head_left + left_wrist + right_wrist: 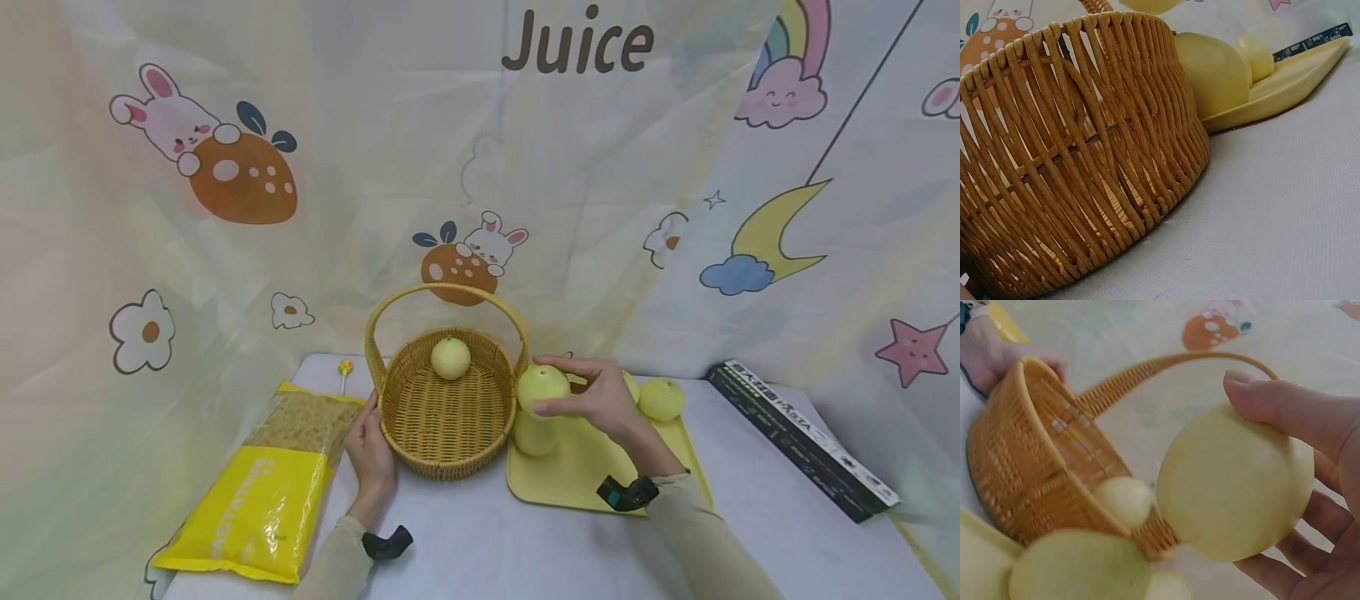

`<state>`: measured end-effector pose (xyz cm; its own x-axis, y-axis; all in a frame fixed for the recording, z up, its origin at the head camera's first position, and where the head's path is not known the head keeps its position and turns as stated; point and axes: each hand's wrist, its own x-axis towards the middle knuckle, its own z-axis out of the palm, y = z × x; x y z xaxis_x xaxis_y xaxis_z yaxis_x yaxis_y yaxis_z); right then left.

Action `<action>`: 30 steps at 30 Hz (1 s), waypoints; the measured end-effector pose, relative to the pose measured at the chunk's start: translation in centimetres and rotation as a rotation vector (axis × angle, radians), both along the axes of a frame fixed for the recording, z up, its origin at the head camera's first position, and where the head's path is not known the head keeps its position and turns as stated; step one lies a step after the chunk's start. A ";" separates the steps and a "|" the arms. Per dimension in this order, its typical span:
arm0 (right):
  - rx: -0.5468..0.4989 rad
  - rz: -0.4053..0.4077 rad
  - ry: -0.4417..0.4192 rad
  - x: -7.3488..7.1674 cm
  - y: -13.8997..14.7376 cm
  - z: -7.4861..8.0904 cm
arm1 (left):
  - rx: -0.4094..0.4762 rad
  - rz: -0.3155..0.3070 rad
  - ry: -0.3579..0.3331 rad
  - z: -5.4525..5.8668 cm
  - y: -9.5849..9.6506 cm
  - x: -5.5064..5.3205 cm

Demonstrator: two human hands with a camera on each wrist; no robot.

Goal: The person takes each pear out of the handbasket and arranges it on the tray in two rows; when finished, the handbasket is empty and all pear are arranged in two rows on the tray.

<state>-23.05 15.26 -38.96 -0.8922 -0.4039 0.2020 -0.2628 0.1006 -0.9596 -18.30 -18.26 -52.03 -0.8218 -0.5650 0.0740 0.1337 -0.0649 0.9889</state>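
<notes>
A round pale yellow-green pear (543,390) is held in my right hand (603,398), thumb on one side and fingers on the other. It is raised just right of the wicker basket (446,462), overlapping a pear (536,437) on the yellow tray (577,492). Inside the basket, one pear (451,358) lies toward the back. My left hand (371,454) rests against the basket's left outer wall, its fingers extended near the handle's base. In the right wrist view, the held pear (1235,481) fills the middle. Woven wall (1085,156) takes up most of the left wrist view.
More pears (662,400) sit at the tray's back right, partly behind my right hand. A yellow pasta bag (258,492) lies left of the basket, with a small yellow lollipop (345,368) behind it. A long black box (798,442) lies at the right.
</notes>
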 end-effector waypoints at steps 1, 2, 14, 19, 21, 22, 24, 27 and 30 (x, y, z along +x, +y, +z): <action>0.005 -0.013 0.007 0.0 0.4 -0.1 | 0.003 0.000 0.003 0.0 0.0 0.0; 0.011 -0.026 0.018 0.0 0.8 -0.2 | 0.004 0.000 0.004 0.0 0.0 0.0; 0.074 -0.180 0.048 0.1 4.4 -2.8 | 0.012 0.009 0.007 0.0 -0.1 -0.1; 0.108 -0.215 0.025 0.3 5.1 -4.0 | 0.009 0.013 0.004 -0.1 -0.1 -0.1; 0.118 -0.217 0.020 0.5 5.2 -4.5 | 0.004 0.014 0.003 -0.1 -0.1 -0.1; 0.125 -0.217 0.020 0.5 5.3 -4.6 | -0.001 0.013 0.002 -0.2 -0.1 -0.1; 0.141 -0.220 0.025 0.6 5.4 -5.0 | -0.006 0.011 0.002 -0.2 -0.1 -0.1; 0.160 -0.231 0.032 0.6 5.6 -5.5 | -0.008 0.005 0.007 -0.2 -0.1 -0.1; 0.185 -0.254 0.039 0.6 5.9 -6.0 | -0.007 0.002 0.008 -0.1 -0.1 0.0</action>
<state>-22.44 21.12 -44.94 -0.9624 -0.2018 0.1818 -0.2428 0.3395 -0.9087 -18.34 -18.33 -52.13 -0.8200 -0.5661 0.0840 0.1412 -0.0580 0.9883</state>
